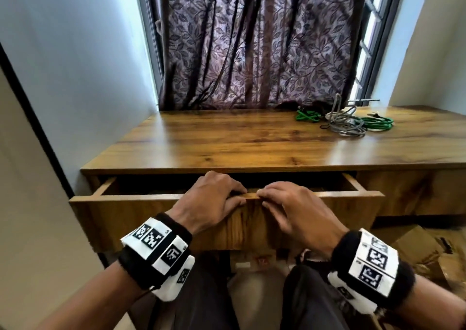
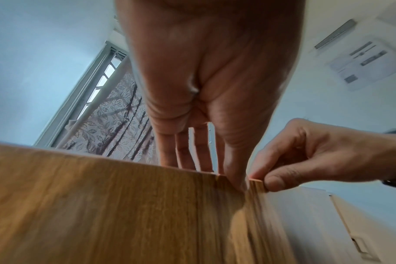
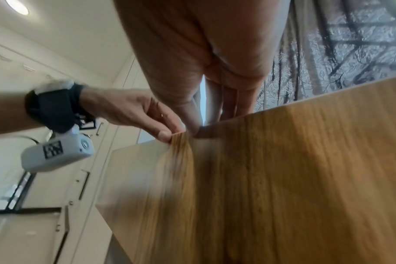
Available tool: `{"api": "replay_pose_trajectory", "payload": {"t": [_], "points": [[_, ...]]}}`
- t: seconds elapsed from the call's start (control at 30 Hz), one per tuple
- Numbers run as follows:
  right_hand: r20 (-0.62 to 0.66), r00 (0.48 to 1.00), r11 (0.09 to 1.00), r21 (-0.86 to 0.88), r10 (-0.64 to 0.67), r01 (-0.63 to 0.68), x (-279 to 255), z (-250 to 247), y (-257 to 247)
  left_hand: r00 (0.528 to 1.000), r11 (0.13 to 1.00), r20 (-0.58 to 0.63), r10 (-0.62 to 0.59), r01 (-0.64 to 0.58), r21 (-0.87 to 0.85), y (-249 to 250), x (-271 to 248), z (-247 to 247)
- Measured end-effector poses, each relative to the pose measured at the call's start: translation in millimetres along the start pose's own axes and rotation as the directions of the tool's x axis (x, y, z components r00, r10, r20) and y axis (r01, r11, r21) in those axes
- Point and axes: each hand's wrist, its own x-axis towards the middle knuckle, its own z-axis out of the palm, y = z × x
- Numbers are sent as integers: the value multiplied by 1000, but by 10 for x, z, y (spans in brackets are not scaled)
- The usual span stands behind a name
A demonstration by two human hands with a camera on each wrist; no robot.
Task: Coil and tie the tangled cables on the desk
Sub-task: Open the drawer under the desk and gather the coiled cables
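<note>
Both hands' fingers hooked on drawer front [image 1: 156, 211] top edge: left hand [image 1: 209, 203], right hand [image 1: 297, 213]; cables [image 1: 345, 121] at 1 o'clock on surface [image 1: 227, 140]: prob light, floppy, springy; grab mid-bundle.

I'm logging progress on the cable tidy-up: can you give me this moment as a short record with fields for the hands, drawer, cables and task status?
left hand: grips the top edge of the drawer front, fingers curled over it
right hand: grips the same edge, right beside the left
drawer: partly open; inside dark, contents cannot be told
grey cable: loose heap at the desk's far right
green cables: two bunches, either side of the grey one
desk: wooden top
task status: cables untouched, none in hand
</note>
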Motion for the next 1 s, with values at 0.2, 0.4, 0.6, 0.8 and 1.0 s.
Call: {"api": "replay_pose_trajectory", "payload": {"t": [0.2,0.4,0.6,0.8,1.0], "points": [[108,993,992,117,-51,38,-91,-226,-3,986,998,155,66,-67,-1,123,-158,-173],[313,946,990,134,-89,49,-174,-569,-213,917,995,389,93,-72,-68,308,-201,-400],[574,809,985,169,-124,31,-70,-892,-423,754,995,650,96,-74,-62,535,-51,-550],[733,670,992,51,-115,114,222,-1280,-347,652,974,727,215,-200,-109,674,564,-803],[595,804,943,-275,11,190,427,-1786,8,811,929,516,277,-363,70,661,1580,-911]]}}
